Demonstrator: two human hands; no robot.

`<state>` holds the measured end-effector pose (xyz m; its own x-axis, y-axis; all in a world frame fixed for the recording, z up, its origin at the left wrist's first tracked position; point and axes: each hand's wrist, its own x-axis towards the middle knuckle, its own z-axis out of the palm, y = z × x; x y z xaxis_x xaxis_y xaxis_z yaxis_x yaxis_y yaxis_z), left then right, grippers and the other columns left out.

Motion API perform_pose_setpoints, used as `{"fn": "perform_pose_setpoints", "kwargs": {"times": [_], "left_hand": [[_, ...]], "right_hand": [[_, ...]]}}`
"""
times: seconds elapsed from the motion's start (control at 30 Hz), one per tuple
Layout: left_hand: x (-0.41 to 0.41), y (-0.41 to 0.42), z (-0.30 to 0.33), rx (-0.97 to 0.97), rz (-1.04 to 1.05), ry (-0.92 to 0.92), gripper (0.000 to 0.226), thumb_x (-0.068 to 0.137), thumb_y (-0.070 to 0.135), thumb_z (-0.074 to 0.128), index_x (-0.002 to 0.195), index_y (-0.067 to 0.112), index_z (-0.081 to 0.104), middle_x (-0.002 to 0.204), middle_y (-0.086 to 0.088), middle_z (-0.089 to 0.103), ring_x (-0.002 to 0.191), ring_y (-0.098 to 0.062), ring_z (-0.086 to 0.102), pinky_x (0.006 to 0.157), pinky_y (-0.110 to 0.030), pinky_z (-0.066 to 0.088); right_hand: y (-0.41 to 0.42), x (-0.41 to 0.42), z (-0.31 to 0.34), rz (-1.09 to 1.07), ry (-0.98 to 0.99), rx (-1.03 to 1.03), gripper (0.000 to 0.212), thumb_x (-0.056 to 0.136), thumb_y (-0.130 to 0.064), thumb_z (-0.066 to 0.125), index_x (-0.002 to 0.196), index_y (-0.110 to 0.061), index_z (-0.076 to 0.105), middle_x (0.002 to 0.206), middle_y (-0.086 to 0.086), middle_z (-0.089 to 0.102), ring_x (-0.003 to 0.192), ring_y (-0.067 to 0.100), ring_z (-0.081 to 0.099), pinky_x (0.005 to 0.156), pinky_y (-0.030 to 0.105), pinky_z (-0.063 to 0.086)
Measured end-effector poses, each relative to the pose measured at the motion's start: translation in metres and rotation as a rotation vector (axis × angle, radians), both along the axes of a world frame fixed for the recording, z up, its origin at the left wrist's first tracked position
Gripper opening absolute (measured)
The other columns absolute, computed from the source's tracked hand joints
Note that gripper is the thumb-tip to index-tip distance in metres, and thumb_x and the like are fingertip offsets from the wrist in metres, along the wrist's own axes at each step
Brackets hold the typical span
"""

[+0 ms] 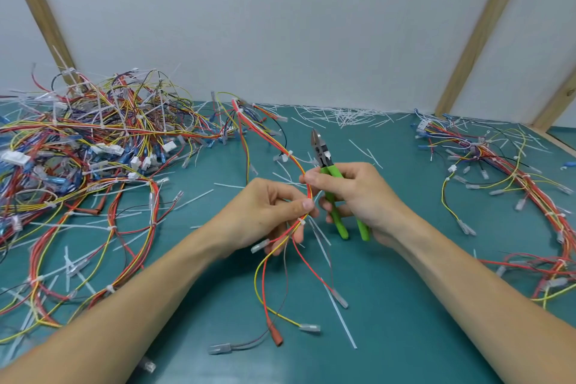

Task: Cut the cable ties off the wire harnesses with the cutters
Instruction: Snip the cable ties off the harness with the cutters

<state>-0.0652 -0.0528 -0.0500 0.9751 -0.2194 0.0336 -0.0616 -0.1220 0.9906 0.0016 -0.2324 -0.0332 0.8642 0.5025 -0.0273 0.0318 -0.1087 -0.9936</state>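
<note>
Left hand (268, 212) pinches 1 red/yellow harness (307, 184) at a white cable tie (301, 221). Right hand (358, 193) grips 1 pr. green-handled cutters (330, 178), blades up, just right of harness. Bare mat (405, 305) nearest both wrists. Far left of hands: 1 tangled pile (93, 146); far right: smaller bundle (514, 178). Markings on the cutters unreadable.

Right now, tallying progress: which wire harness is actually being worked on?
The red-and-yellow harness in the middle: the left hand pinches it beside the cutters. Both side heaps lie untouched.
</note>
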Motion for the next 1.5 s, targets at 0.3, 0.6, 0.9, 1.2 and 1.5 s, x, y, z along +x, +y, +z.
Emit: {"fn": "perform_pose_setpoints", "kwargs": {"times": [0.3, 0.6, 0.9, 1.2, 1.5], "left_hand": [[0.003, 0.006, 0.003, 0.065, 0.569, -0.175, 0.045, 0.097, 0.042, 0.061, 0.064, 0.013, 0.068, 0.045, -0.006, 0.056, 0.030, -0.019, 0.047, 0.036, -0.018, 0.032], [0.017, 0.040, 0.010, -0.358, 0.943, -0.075, 0.030, 0.099, 0.045, 0.055, 0.089, 0.020, 0.067, 0.064, 0.007, 0.053, 0.044, -0.007, 0.044, 0.040, -0.019, 0.027], [0.013, 0.038, 0.009, -0.336, 0.833, -0.083, 0.021, 0.097, 0.037, 0.064, 0.089, 0.018, 0.071, 0.061, 0.012, 0.051, 0.047, -0.005, 0.041, 0.045, -0.018, 0.027], [0.009, 0.023, 0.012, -0.126, 0.578, -0.385, 0.013, 0.099, 0.013, 0.057, 0.089, 0.016, 0.065, 0.082, 0.001, 0.067, 0.070, -0.002, 0.063, 0.070, -0.011, 0.046], [0.000, 0.007, 0.005, 0.278, 0.269, -0.442, 0.018, 0.092, 0.012, 0.070, 0.095, 0.028, 0.076, 0.082, 0.002, 0.072, 0.074, -0.016, 0.062, 0.065, -0.031, 0.044]], "right_hand": [[-0.002, 0.003, 0.000, -0.006, 0.002, 0.060, 0.011, 0.092, -0.018, 0.074, 0.082, -0.021, 0.072, 0.077, 0.003, 0.071, 0.052, 0.015, 0.051, 0.051, 0.032, 0.053], [-0.011, 0.006, 0.001, 0.184, -0.055, 0.018, 0.009, 0.081, -0.028, 0.079, 0.086, -0.022, 0.076, 0.073, 0.003, 0.060, 0.066, 0.016, 0.058, 0.062, 0.035, 0.054], [-0.013, 0.006, 0.004, 0.218, 0.016, 0.001, 0.009, 0.084, -0.025, 0.075, 0.078, -0.018, 0.074, 0.066, 0.004, 0.055, 0.058, 0.020, 0.051, 0.055, 0.034, 0.054], [-0.018, 0.021, 0.010, -0.415, 0.011, 0.199, 0.008, 0.094, -0.014, 0.067, 0.086, -0.010, 0.068, 0.066, 0.000, 0.060, 0.056, 0.014, 0.051, 0.055, 0.033, 0.051], [-0.010, 0.011, 0.011, -0.049, 0.102, 0.212, 0.023, 0.081, -0.036, 0.075, 0.088, -0.014, 0.078, 0.089, 0.010, 0.076, 0.055, 0.014, 0.056, 0.053, 0.033, 0.055]]}}
